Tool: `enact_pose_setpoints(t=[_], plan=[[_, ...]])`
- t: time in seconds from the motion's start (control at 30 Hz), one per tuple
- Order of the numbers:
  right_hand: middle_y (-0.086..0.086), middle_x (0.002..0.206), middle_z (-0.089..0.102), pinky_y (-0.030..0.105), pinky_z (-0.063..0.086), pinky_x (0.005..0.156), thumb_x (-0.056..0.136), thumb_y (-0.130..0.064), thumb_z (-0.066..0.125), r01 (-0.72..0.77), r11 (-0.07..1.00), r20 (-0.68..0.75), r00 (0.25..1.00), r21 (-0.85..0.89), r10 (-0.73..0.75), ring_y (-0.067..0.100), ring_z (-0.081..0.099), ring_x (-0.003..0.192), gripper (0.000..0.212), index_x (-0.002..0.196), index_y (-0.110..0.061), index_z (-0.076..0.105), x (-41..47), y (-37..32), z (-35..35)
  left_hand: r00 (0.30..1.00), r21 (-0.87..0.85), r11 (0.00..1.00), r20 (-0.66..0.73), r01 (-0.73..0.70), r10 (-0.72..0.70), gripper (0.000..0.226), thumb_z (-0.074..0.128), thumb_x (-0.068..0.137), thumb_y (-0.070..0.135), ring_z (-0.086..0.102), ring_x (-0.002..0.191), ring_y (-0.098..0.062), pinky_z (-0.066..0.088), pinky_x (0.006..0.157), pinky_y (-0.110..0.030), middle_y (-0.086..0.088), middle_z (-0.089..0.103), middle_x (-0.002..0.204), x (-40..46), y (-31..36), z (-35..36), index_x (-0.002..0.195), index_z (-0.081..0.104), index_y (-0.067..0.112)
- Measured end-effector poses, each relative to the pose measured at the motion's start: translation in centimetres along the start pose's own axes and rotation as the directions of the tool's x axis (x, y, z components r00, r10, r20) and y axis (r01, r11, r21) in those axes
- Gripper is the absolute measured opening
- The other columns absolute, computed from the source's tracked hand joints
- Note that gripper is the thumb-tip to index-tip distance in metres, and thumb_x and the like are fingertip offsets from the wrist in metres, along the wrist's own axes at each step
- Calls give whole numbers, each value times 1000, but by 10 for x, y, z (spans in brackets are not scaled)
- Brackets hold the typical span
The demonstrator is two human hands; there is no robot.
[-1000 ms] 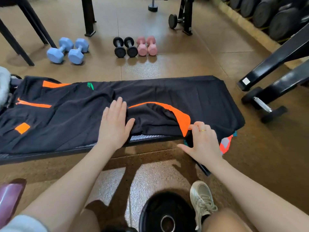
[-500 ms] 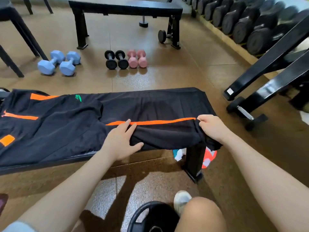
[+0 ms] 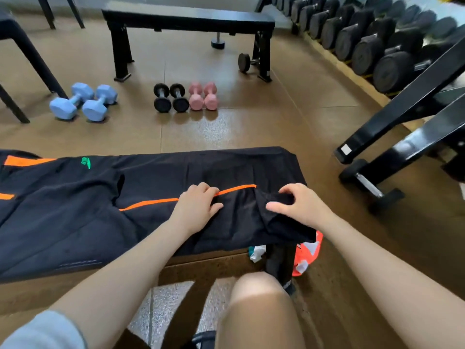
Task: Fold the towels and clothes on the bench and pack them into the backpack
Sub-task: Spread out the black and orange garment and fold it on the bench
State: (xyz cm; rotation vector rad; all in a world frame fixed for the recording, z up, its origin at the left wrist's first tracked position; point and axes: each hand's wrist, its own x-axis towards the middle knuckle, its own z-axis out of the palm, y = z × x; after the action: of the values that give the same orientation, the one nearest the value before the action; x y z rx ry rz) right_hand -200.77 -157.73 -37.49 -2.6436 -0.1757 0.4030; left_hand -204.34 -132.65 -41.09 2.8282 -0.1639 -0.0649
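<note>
1. At the right end of the desk (image 3: 83, 269), the black trousers (image 3: 156, 180) with an orange stripe (image 3: 148, 204) lie spread lengthwise, from nine o'clock across to about three o'clock, and they cover the top almost wholly.
2. Folding is the step in hand, I'd say: the leg end is being gathered, and nothing looks packed yet. No backpack shows plainly; an orange and white thing (image 3: 308, 255) sits on the floor at five o'clock beside the desk leg, and I cannot tell what it is.
3. Left hand (image 3: 195, 210) rests on the cloth just at the stripe, knuckles bent, fingertips pressing down, thumb out toward three o'clock. It seems to pin the fabric, though whether it pinches a fold I cannot tell.
4. Right hand (image 3: 299, 206) sits at the hem, fingers (image 3: 289, 190) curled over a bunched ridge of black cloth with the thumb under it: a clear grip on the trouser end.
5. Next move, by my reckoning: carry that gripped end toward nine o'clock over the pinned line, keeping both layers square so the hem doesn't slide off the near edge.
6. Beyond, at twelve o'clock, blue dumbbells (image 3: 83, 102), black dumbbells (image 3: 171, 98) and pink dumbbells (image 3: 203, 96) stand on the floor.
</note>
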Motion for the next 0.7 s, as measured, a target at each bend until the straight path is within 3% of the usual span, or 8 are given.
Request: enact_pose_setpoints(t=[0.1,0.23,0.3,0.4,0.5,0.57,0.63,0.7], plan=[[0,144,34,40,44,97,69,-64,65,164,946,4,985,-281,-170,26,48,121,85,137,-21,38,-13,2,18,996,26,997,-65,69,-67,37,47,93,39,47,107,-27,40,86,-37,-6,52,119,10,8,7,121,54,17],[3,116,56,35,45,84,89,-31,58,225,959,-212,942,-173,-259,24,57,104,24,103,-12,63,-4,8,28,994,-2,997,-75,75,-75,26,47,94,35,48,101,-27,40,81,-37,-5,54,108,22,17,7,105,57,13],[5,103,61,36,43,86,91,-21,55,229,970,-249,938,-84,-243,23,57,99,19,90,-8,68,8,13,18,990,-110,990,-99,86,-97,20,46,95,30,51,94,-27,41,75,-37,-5,57,99,25,18,4,99,54,12],[4,82,57,29,40,73,95,-19,49,155,964,-192,975,215,-114,17,52,80,24,83,-1,60,21,16,-15,981,-234,966,-135,106,-140,16,45,96,28,54,82,-28,41,66,-35,-7,61,88,28,16,-2,96,49,12],[2,70,48,15,38,47,96,-21,48,-9,832,-79,995,554,63,11,44,60,22,88,-5,59,35,17,-36,985,-160,985,-150,62,-86,22,42,97,31,56,91,-30,43,74,-37,-7,62,99,32,17,-5,106,51,13],[3,66,46,17,37,45,94,-21,52,-68,824,-111,981,563,157,12,42,57,19,81,-9,58,48,19,-34,987,-23,999,-154,37,-40,28,43,96,34,56,98,-30,42,79,-38,-7,59,103,35,18,1,112,51,12],[5,74,54,26,43,58,92,-26,57,-137,857,-142,961,496,235,17,49,64,20,83,-9,58,55,22,-27,986,125,991,-163,49,-28,34,49,93,37,55,100,-31,41,80,-39,-9,58,105,38,15,8,114,53,11],[9,80,57,28,42,60,90,-37,57,-202,839,-47,964,506,260,18,51,66,32,92,-6,60,49,23,-23,981,173,983,-190,64,-31,38,59,87,33,56,98,-36,44,78,-41,-13,59,106,40,11,14,114,56,6]])
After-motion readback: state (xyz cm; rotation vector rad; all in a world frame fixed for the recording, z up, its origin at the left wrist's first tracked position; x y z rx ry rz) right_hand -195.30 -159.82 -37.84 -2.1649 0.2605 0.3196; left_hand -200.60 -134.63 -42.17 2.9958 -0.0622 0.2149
